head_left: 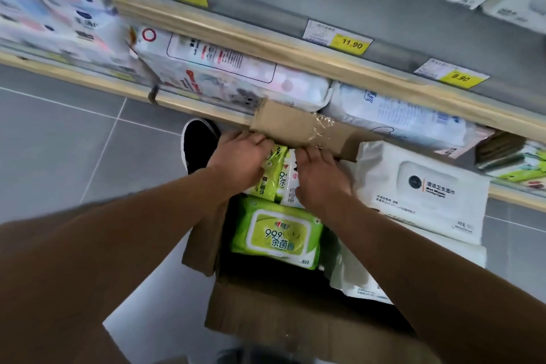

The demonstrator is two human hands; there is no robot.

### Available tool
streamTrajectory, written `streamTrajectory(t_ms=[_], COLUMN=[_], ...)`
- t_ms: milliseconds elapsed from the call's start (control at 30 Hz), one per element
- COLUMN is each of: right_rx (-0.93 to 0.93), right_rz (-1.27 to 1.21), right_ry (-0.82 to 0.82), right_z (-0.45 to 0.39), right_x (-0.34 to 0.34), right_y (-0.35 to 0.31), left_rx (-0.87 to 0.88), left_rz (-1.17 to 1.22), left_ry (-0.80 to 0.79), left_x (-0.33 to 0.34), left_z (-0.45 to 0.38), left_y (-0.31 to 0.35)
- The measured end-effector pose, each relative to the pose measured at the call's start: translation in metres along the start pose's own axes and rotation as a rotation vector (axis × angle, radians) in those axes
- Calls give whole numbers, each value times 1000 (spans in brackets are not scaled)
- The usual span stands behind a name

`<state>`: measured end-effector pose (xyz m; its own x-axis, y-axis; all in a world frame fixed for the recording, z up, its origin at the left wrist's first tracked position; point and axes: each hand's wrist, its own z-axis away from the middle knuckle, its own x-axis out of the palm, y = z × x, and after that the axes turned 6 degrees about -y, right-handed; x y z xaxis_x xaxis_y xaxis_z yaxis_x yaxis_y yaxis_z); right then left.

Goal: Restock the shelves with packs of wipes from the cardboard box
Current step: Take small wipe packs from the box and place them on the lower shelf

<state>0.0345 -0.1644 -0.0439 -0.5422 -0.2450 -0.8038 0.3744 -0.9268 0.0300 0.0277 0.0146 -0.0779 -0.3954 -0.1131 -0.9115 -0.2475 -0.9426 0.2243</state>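
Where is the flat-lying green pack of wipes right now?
Head view, centre: the green pack lies face-up inside the cardboard box, just below both hands, left of the white pack.

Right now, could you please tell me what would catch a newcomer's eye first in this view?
Two bare hands meet in the middle: the left hand and the right hand both reach into the open brown cardboard box on the grey floor, onto upright lime-green wipe packs. Nearer the camera, a flat lime-green wipe pack lies face up in the box. Above, yellow price tags line the shelf edge.
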Motion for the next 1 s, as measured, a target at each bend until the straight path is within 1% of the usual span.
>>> streamTrajectory(t_ms=[167,300,367,467,533,633,767,867,1000], right_rx=[23,-6,2,32,27,13,-14,-31,-27], right_rz=[87,93,26,-57,-76,-124,-183,-204,-215], right_ry=[113,149,134,59,70,166,359,508,631], right_z=[-8,-4,5,26,43,70,108,141,187], right_x=[14,7,-3,-22,-30,-38,-57,-74,-93], right_y=[-5,-4,-3,-3,-1,3,15,29,55], left_rx=[-41,-46,-46,-68,-105,-123,-122,-111,-58], left_rz=[-45,-32,12,95,139,158,169,148,151], left_ry=[15,45,66,73,69,158,310,415,495], left_x=[6,0,-7,-24,-35,-52,-91,-123,-160], left_z=[-6,-2,2,18,32,55,86,104,122], left_y=[2,3,3,6,10,17,38,62,105])
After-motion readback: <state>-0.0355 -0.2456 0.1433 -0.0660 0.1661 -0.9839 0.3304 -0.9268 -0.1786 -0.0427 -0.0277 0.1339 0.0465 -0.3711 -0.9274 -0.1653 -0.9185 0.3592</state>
